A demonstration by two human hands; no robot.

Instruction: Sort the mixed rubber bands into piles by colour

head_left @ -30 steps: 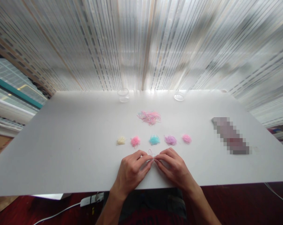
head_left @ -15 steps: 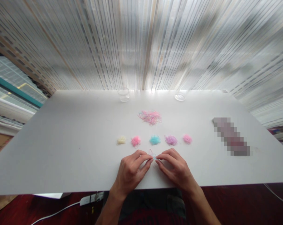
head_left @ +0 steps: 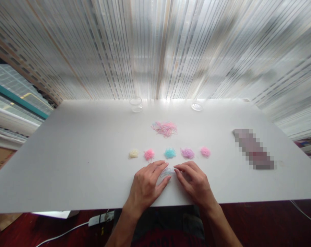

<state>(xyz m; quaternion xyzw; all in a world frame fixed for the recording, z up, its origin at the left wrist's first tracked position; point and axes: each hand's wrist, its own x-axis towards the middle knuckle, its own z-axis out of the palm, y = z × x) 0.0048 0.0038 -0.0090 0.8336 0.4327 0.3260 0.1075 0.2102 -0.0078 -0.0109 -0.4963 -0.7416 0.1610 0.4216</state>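
Observation:
Near the front of the white table, a small bunch of pale blue and whitish rubber bands (head_left: 167,172) lies between my hands. My left hand (head_left: 148,180) arches over its left side, thumb and fingers apart. At the right of the bunch, my right hand (head_left: 193,180) has thumb and forefinger pinched together on what looks like a pale band. Just beyond the hands is a row of small rubber-band heaps: cream (head_left: 133,153), hot pink (head_left: 149,154), turquoise (head_left: 170,153), purple (head_left: 187,153) and light pink (head_left: 205,152).
A larger mixed heap of bands (head_left: 165,128) lies behind the row. At the back edge stand a clear round container (head_left: 136,104) and a clear lid (head_left: 196,107). A blurred-out oblong object (head_left: 254,149) rests on the right. A striped curtain (head_left: 155,51) hangs behind the table (head_left: 68,164).
My left thumb and fingers have spread from a pinch. My right hand has shifted slightly right, and the pale bands between the hands show more fully.

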